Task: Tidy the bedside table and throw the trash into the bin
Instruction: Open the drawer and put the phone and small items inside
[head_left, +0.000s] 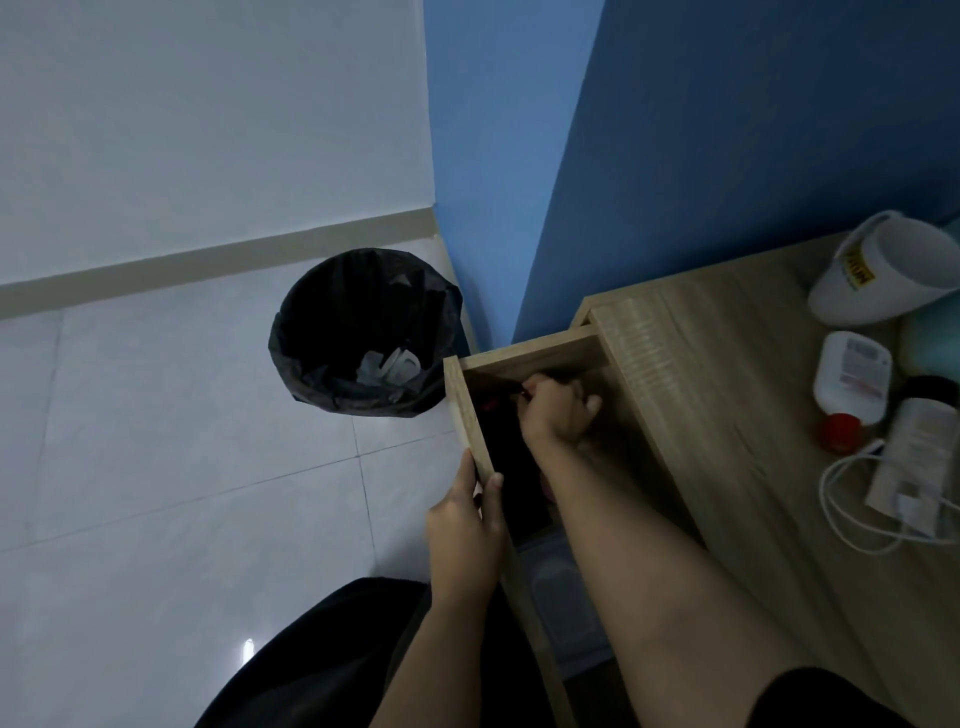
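The wooden bedside table (727, 395) stands at the right with its drawer (467, 415) pulled out. My left hand (462, 535) grips the drawer's front panel. My right hand (558, 410) reaches down into the drawer's far end, fingers closed around a small dark and red object that I cannot make out. A black-lined bin (363, 332) stands on the floor left of the drawer, with several pale scraps of trash (389, 366) inside it.
On the table top lie a white cup on its side (883, 270), a white bottle with a red cap (849, 384), a tube (914, 457) and a white cable (852, 499). A clear plastic box (566, 597) sits in the drawer. Blue wall behind, white tiled floor at the left.
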